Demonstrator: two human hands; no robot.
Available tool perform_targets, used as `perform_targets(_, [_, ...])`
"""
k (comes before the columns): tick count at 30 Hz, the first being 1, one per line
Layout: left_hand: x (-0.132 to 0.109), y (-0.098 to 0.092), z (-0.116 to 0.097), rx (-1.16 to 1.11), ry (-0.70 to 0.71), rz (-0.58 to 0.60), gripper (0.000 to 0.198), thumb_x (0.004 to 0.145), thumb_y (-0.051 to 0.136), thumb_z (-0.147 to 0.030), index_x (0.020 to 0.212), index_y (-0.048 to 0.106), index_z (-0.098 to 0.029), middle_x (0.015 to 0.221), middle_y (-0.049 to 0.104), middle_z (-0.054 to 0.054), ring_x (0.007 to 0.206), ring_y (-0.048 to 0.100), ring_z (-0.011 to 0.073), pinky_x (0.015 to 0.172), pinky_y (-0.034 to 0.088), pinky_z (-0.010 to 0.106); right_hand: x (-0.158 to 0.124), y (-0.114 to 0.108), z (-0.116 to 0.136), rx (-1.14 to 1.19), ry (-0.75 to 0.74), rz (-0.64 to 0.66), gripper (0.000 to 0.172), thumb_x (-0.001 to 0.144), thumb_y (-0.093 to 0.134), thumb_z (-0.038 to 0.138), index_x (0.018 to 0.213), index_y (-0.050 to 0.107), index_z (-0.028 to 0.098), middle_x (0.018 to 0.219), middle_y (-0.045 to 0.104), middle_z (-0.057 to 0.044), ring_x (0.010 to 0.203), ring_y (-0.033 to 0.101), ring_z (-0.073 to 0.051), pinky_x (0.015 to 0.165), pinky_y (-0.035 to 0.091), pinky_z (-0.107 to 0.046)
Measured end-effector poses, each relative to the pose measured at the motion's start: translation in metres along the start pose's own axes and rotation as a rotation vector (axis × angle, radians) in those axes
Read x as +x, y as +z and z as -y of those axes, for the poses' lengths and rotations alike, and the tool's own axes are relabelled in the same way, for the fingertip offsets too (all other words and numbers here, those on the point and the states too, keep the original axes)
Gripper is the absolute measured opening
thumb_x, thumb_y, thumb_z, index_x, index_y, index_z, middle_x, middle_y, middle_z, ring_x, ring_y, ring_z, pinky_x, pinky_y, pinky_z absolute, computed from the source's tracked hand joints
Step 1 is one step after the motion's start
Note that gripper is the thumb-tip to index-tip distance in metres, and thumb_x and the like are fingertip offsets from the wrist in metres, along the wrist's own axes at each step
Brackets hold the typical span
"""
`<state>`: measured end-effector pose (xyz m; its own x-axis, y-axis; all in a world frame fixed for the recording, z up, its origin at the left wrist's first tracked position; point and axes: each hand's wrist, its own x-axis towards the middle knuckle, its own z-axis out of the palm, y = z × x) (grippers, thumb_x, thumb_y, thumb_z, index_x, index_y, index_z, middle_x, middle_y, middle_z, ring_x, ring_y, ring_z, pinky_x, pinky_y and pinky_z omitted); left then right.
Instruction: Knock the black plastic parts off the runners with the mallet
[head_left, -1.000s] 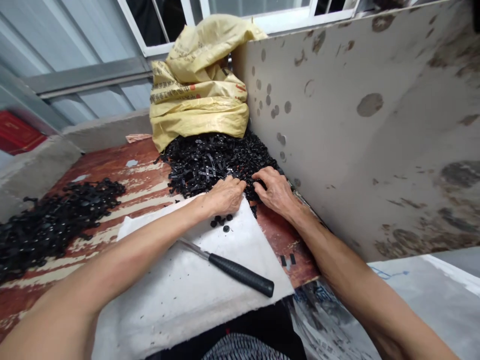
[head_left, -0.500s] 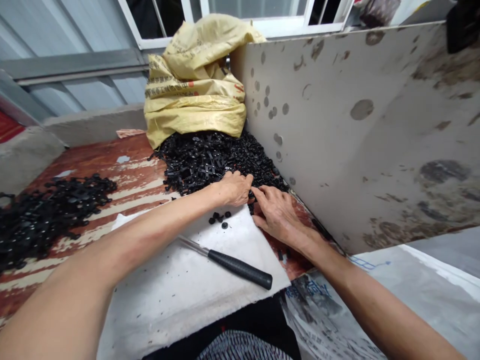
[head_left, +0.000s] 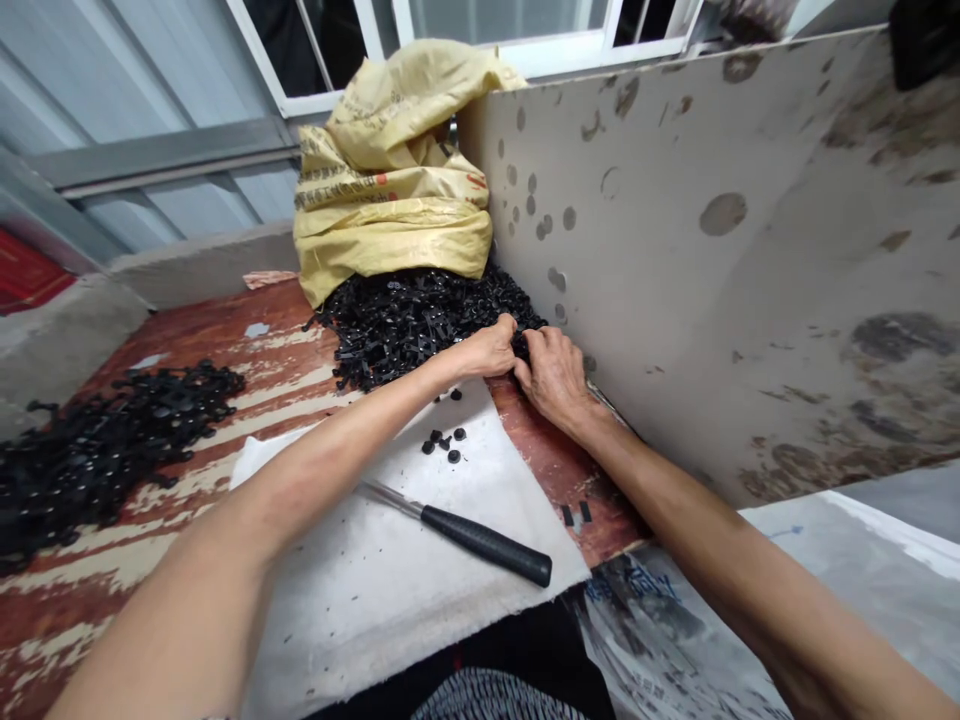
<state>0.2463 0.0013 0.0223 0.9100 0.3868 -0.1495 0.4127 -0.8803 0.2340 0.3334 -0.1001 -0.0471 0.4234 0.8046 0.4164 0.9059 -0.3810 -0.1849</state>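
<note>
A heap of small black plastic parts (head_left: 405, 320) spills from the mouth of a yellow woven sack (head_left: 394, 235). My left hand (head_left: 491, 346) is closed at the right side of this heap, its fingertips mostly hidden. Close beside it, my right hand (head_left: 556, 375) bends its fingers down over the heap's right edge, thumb toward the left hand. What either hand grips is hidden. Several loose black round pieces (head_left: 454, 456) lie on the white cloth (head_left: 397, 600) below my hands. A tool with a black handle (head_left: 487, 545) and metal shaft lies there too, its head end hidden behind my left forearm.
A second pile of black parts (head_left: 127, 440) covers the left of the worn red-brown board (head_left: 285, 350). An upright stained panel (head_left: 660, 260) bounds the right side. Small dark strips (head_left: 576, 514) lie near the front right edge. Behind is a window (head_left: 517, 50).
Both hands have moved a little farther away and to the right, along the heap's edge. More loose pieces and the dark strips now show. The view has shifted slightly.
</note>
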Motion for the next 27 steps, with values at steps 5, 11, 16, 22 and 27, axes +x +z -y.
perform_targets(5, [-0.017,-0.007,0.001,0.132,-0.027,-0.026,0.032,0.086,0.039,-0.009,0.115,0.052,-0.013,0.098,0.069,0.012,0.089,0.066,0.0210,0.072,0.047,0.028,-0.025,0.000,-0.017,0.025,-0.059,-0.057,0.049,0.095,0.045,0.033,0.136,0.045,0.006,0.132,0.051,-0.025,0.115,0.052,-0.034,0.095,0.043,-0.047])
perform_targets(11, [-0.030,0.005,-0.014,0.254,-0.163,0.105,0.038,0.090,0.049,-0.028,0.121,0.059,-0.009,0.115,0.068,0.022,0.109,0.065,0.0329,0.085,0.050,0.039,-0.057,0.013,-0.025,-0.022,-0.096,-0.071,0.074,0.093,0.043,0.054,0.140,0.037,-0.002,0.135,0.047,-0.034,0.120,0.048,-0.041,0.096,0.041,-0.054])
perform_targets(16, [-0.025,0.009,-0.029,0.312,-0.223,0.153,0.051,0.087,0.053,-0.044,0.126,0.059,-0.012,0.130,0.063,0.021,0.120,0.059,0.0360,0.095,0.047,0.046,-0.049,0.019,-0.021,-0.076,-0.097,-0.062,0.074,0.093,0.043,0.054,0.141,0.038,-0.003,0.140,0.045,-0.036,0.125,0.044,-0.044,0.099,0.035,-0.057])
perform_targets(22, [-0.012,0.018,-0.027,0.368,-0.229,0.117,0.046,0.083,0.060,-0.037,0.119,0.063,-0.009,0.120,0.067,0.024,0.115,0.061,0.0372,0.094,0.045,0.049,-0.021,0.028,-0.017,-0.069,-0.062,-0.026,0.069,0.094,0.046,0.045,0.143,0.036,-0.002,0.143,0.044,-0.034,0.127,0.044,-0.042,0.101,0.033,-0.056])
perform_targets(27, [-0.002,0.012,-0.013,0.330,-0.173,0.043,0.032,0.086,0.051,-0.025,0.114,0.061,-0.014,0.108,0.071,0.016,0.103,0.066,0.0288,0.082,0.049,0.036,-0.001,0.033,-0.012,-0.013,-0.022,-0.014,0.064,0.094,0.048,0.037,0.142,0.037,-0.004,0.144,0.043,-0.034,0.126,0.045,-0.042,0.101,0.034,-0.054])
